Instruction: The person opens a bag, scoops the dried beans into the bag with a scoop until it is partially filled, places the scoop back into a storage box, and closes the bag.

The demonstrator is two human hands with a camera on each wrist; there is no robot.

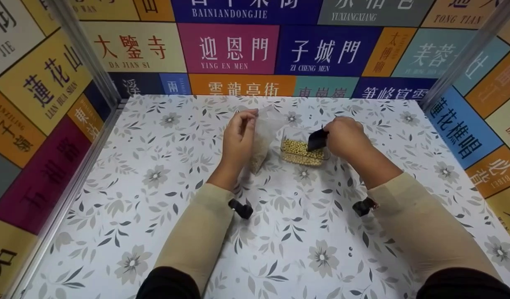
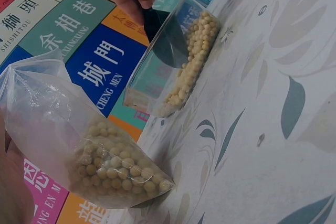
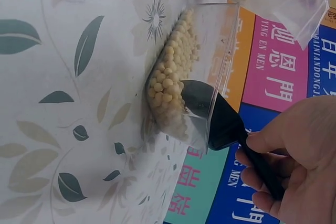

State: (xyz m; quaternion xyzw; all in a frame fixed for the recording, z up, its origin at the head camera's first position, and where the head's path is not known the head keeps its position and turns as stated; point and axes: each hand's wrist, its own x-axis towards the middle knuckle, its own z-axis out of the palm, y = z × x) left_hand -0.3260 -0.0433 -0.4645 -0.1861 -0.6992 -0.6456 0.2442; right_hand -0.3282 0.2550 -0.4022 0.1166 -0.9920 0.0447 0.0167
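Note:
A black scoop (image 1: 317, 140) dips into a clear rectangular container (image 1: 284, 143) of yellowish beans (image 1: 298, 148). My right hand (image 3: 299, 156) pinches the scoop's handle between thumb and fingers; in the right wrist view the scoop's blade (image 3: 197, 98) touches the beans. To the container's left, my left hand (image 1: 239, 139) holds a clear plastic bag (image 1: 268, 124) by its upper part. Similar round beans (image 2: 118, 169) fill the bag's lower part in the left wrist view, where only part of the left hand (image 2: 13, 182) shows at the edge.
A white cloth with grey flowers and leaves covers the table (image 1: 279, 249). Colourful panels with Chinese lettering (image 1: 230, 49) stand behind it and at both sides, with metal frame posts (image 1: 92, 58) at the corners.

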